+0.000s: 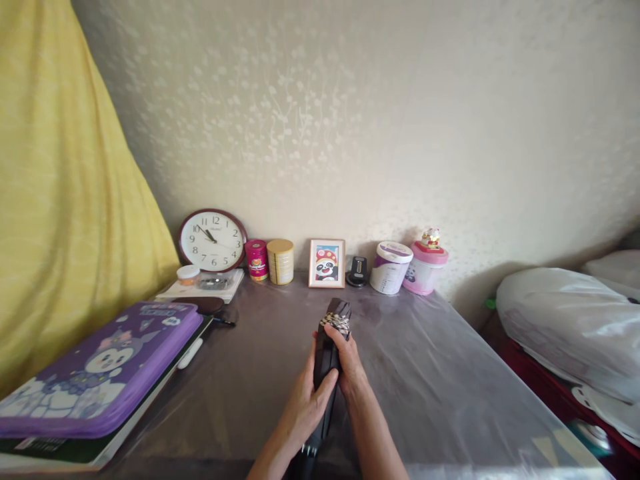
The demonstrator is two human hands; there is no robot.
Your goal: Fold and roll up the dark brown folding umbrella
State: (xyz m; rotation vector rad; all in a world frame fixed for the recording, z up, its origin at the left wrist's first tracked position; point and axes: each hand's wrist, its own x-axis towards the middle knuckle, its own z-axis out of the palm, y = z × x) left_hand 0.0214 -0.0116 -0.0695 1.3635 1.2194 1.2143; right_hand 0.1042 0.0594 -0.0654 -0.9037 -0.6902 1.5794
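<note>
1. Black folded bundle (325, 353): long and narrow, with lengthwise pleats and a dull sheen (umbrella-like in form). It is held in both hands above the near half of the table, its far end pointing toward the wall.
2. Band (337, 322): pale-and-dark, twisted in texture, lying around the bundle just short of its far end.
3. Left hand (306, 400): grasping the bundle's left side, thumb laid along its top.
4. Right hand (351, 365): grasping the bundle from the right, farther up, thumb against the band.
5. Table (425, 393): covered with smooth, greyish, glossy sheeting (creased in places).
6. Picture frame (327, 243): rectangular, pale-edged, upright beyond the bundle, holding a panda print.
7. Magenta canister (257, 261) and yellow canister (281, 263): cylindrical, standing side by side left of the frame; contents hidden.
8. White-and-purple tub (390, 272): round, lidded, right of the frame; contents hidden.
9. Pink-lidded tub (424, 275): beside the white-and-purple one, a gold-and-white figurine (431, 238) on its lid.
10. Small jar (189, 275): white-capped, orange below the cap, in front of the oval clock (213, 240).
11. Purple case (115, 367): flat, round-cornered, cartoon-printed, at the left; closed.
12. White bag (565, 327): thin, wrinkled plastic, bulging, right of the table; contents unclear.
</note>
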